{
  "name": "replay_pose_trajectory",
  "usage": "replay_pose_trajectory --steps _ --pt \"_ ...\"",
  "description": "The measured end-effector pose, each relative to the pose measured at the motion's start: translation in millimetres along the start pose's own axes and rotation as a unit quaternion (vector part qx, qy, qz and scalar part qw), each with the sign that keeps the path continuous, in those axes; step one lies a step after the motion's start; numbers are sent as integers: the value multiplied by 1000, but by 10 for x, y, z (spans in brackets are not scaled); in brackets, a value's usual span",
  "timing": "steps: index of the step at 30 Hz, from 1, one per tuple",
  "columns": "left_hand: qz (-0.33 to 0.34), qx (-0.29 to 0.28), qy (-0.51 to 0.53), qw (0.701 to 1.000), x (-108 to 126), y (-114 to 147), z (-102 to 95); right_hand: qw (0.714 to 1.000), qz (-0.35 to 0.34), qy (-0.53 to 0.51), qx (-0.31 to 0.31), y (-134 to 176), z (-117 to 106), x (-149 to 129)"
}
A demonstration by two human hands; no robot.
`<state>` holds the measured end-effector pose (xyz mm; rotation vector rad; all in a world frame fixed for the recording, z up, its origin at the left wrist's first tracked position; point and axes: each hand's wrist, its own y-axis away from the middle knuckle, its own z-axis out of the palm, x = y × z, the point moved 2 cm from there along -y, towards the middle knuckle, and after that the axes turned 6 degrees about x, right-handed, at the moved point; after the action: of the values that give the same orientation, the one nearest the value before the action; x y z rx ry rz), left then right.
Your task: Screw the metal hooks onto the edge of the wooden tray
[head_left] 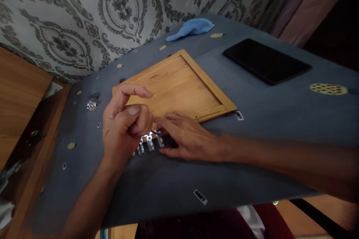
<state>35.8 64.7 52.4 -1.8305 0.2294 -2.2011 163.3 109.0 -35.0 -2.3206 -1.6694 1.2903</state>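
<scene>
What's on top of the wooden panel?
Right hand over the near edge of the panel, beside shiny metal pieces; left hand overlaps its near left part. Wood behind both hands is hidden.

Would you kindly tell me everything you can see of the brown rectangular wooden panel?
The brown rectangular wooden panel lies flat on the blue-grey tablecloth. A raised border, clearest at right, frames its grained centre; small dark spots mark its near edge, where shiny curved metal pieces show. The right hand appears to rest on that edge; the left hand partly hides it.
</scene>
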Motion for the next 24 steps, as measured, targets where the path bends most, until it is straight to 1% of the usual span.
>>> replay_pose_trajectory --steps 2,5,7,12,14,16,18,19,22,24 --pt "-3 -15 4 1000 0 -9 -8 1000 4 -1 0 0 3 3" --pt "-14 -14 1 1000 5 -16 -25 1000 -2 -2 -2 7 2 7" --pt "-17 1 -7 1000 13 -17 -31 1000 -10 -1 0 16 -5 10" --pt "-25 66 -38 997 31 -4 -10 1000 -14 -5 -6 37 -27 11" --pt "-28 80 -43 995 36 8 8 1000 -11 -1 -9 37 -33 6" --pt "-34 81 -43 995 36 18 18 1000 -9 3 -10 32 -37 -1" --pt "-36 61 -35 997 32 26 14 1000 -9 6 -9 28 -38 -5" --pt "-34 42 -29 998 30 28 5 1000 -10 7 -8 27 -38 -5" --pt "-29 -41 -5 999 20 27 -44 1000 -14 9 -6 34 -34 4" --pt "-30 -83 10 996 15 17 -86 1000 -21 5 -9 43 -32 12"
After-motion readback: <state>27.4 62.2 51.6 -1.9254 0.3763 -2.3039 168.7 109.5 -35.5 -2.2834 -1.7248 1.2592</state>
